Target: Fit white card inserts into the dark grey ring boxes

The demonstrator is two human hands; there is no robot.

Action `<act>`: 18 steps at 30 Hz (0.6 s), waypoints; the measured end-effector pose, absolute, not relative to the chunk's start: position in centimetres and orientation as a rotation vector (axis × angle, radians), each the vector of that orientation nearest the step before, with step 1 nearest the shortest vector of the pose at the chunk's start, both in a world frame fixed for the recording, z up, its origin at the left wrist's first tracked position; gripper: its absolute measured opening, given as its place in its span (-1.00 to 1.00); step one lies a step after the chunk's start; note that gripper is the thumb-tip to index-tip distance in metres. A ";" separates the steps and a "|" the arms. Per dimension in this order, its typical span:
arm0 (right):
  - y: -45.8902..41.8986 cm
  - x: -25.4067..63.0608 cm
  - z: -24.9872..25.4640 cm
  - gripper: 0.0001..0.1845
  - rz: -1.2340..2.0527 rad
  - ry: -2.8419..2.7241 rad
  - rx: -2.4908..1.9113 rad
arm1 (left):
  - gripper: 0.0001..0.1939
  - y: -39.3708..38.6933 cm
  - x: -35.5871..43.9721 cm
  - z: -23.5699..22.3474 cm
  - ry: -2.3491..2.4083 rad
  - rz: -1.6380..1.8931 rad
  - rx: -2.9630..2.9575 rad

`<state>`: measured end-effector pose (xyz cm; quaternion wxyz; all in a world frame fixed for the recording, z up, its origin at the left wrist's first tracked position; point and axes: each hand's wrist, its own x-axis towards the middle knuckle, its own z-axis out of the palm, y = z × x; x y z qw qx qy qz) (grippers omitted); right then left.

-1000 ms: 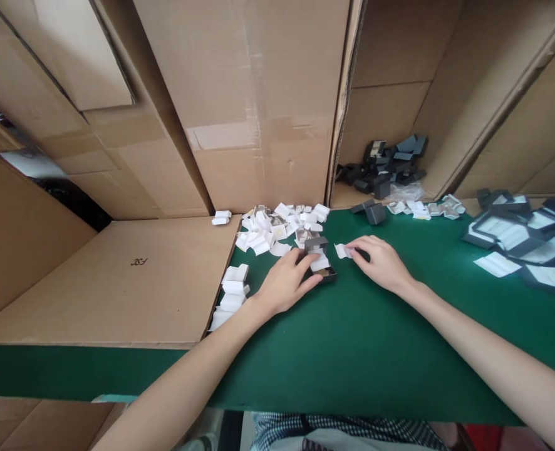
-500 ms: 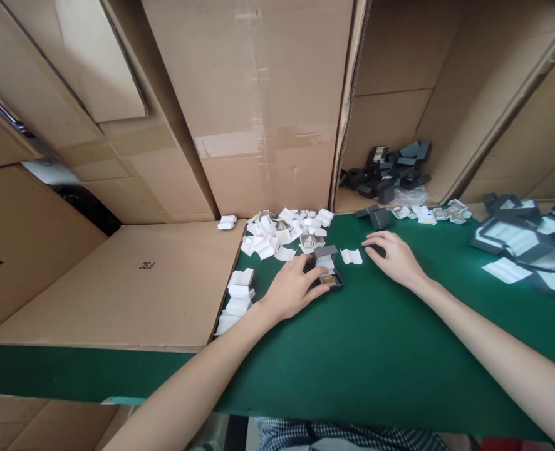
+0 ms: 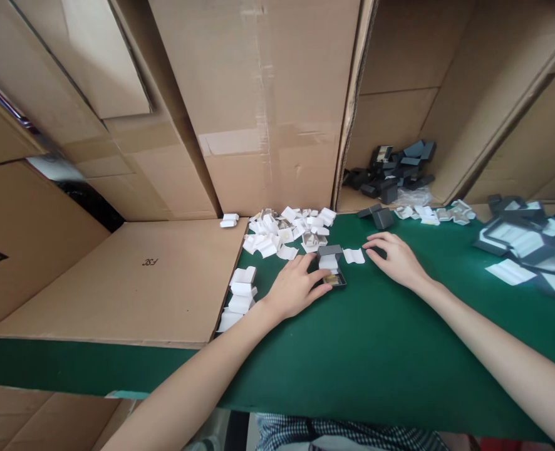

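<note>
my left hand (image 3: 297, 286) touches the dark box's (image 3: 332, 251) left edge, grip unclear; my right hand (image 3: 393, 258), parted and empty, has open green table (image 3: 376, 351) nearside.

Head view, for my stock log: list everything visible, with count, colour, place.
Open hinged rectangular box: one, dark, centre
Creased paper piece: one, white, right of box
Folded papery pieces: many, white, left, far centre, right
Small rectangular boxes: many, dark, far centre-right, right
Plastic film: one, clear, far centre-right
Cardboard cartons: several, brown, back
Flat cardboard panel: one, brown, left
Tabletop: one, green, beneath
Checked cloth: one, dark-white, bottom
Left hand: one, bare, on box
Right hand: one, bare, beside creased paper
</note>
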<state>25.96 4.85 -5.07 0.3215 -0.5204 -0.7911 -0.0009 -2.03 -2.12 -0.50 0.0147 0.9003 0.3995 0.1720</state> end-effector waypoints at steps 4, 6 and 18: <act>4.1 25.4 -4.4 -0.78 -0.018 -2.056 -1.310 | -0.56 -2.2 -1.9 -0.6 1.249 0.527 2.804; 3.7 24.8 -3.9 -0.78 -0.011 -2.058 -1.247 | -0.56 -2.2 -1.8 -0.7 1.256 0.530 2.812; 7.7 17.4 1.8 -0.77 0.136 -2.334 -0.999 | -0.53 -2.5 -1.7 -1.6 1.292 0.563 2.834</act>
